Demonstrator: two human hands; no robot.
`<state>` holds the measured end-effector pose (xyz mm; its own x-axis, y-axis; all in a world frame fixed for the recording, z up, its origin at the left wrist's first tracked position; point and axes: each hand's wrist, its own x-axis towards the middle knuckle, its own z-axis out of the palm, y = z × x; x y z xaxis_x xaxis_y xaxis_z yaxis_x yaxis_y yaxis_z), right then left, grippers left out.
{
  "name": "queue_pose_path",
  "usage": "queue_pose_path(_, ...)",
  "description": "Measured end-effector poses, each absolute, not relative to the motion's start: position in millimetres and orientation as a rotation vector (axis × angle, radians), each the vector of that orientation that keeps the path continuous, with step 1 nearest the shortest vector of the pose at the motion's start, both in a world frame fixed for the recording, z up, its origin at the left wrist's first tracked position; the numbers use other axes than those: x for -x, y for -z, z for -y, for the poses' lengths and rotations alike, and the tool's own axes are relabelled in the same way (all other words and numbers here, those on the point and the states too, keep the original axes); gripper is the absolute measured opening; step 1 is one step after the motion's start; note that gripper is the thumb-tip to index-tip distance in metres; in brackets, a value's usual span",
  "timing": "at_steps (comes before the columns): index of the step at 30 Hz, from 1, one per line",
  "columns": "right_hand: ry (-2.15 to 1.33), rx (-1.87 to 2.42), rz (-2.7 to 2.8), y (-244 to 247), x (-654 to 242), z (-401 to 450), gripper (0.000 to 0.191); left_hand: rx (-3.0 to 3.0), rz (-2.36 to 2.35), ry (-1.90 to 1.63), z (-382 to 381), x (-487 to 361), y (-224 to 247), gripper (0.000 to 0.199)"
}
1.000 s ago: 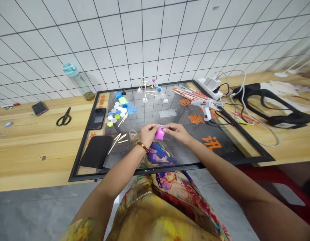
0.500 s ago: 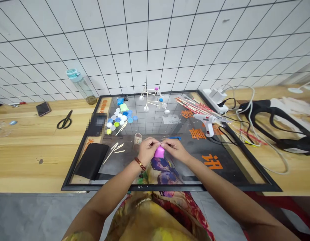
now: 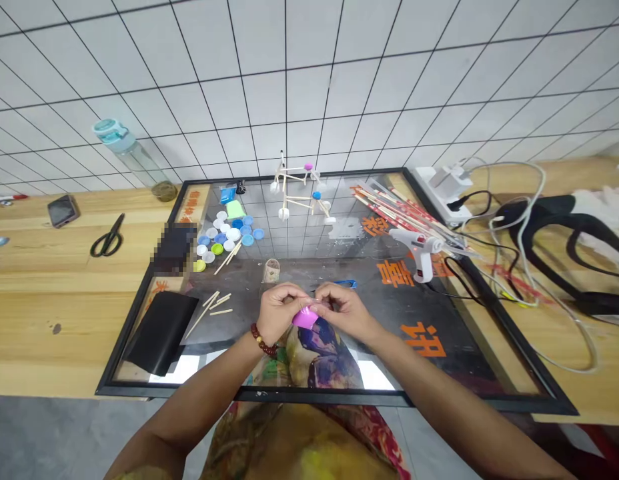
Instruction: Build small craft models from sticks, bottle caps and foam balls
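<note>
Above the near middle of the glass-topped board, my left hand (image 3: 283,312) and my right hand (image 3: 342,310) meet with fingertips pinched. Between them they hold a small, glossy, soft-looking pink piece (image 3: 305,318), which hangs below the fingers. Its upper edge is hidden by the thumbs, and I cannot make out its exact kind. A blue slim tool (image 3: 345,284) lies just beyond my right hand. Past my left hand is a small clear-and-beige object (image 3: 272,271). Farther back stands a stick frame (image 3: 300,199) with white, blue and pink caps on it.
Bottle caps (image 3: 233,235) and short sticks (image 3: 209,311) lie on the left, near a black folded case (image 3: 162,332). Scissors (image 3: 108,236), a phone (image 3: 63,211) and a bottle (image 3: 137,160) are farther left. At right are a glue gun (image 3: 420,251), wrapped sticks (image 3: 394,212) and a power strip (image 3: 442,195).
The view has shifted and tipped slightly. Both hands still pinch the pink piece, which now hangs tilted and lower, with the fingers set a little differently along its top.
</note>
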<state>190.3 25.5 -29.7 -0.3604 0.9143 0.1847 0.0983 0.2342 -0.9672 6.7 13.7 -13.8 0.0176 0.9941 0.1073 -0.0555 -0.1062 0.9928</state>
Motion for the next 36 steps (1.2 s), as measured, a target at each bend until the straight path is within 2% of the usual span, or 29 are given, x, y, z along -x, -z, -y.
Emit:
queue_pose_path(4,-1.246,0.849,1.608,27.9,-191.4,-27.7,0.02,-1.338,-1.086,-1.269,-13.4,-5.6,13.6,0.017)
queue_pose_path(8,-1.269,0.84,1.504,29.8,-192.8,-28.7,0.016,-1.372,-1.104,-1.249,-11.7,-5.4,12.8,0.018)
queue_pose_path(12,-1.248,0.838,1.493,30.0,-191.6,-26.7,0.017,-1.395,-1.154,-1.242,-9.4,-5.5,12.0,0.015)
queue_pose_path(19,-1.312,0.839,1.536,26.8,-190.9,-25.6,0.024,-1.452,-1.003,-1.216,-10.4,-3.9,14.1,0.025)
queue_pose_path(27,-1.452,0.922,1.488,29.8,-191.3,-27.7,0.036,-1.18,-1.019,-1.235,-8.2,-4.3,14.7,0.018)
queue_pose_path(33,-1.509,0.992,1.422,24.9,-192.7,-26.4,0.038,-1.096,-1.127,-1.212,-9.9,-7.9,19.0,0.039)
queue_pose_path(36,-1.463,0.986,1.394,24.0,-192.4,-26.4,0.037,-1.186,-1.075,-1.183,-11.2,-5.0,16.5,0.04)
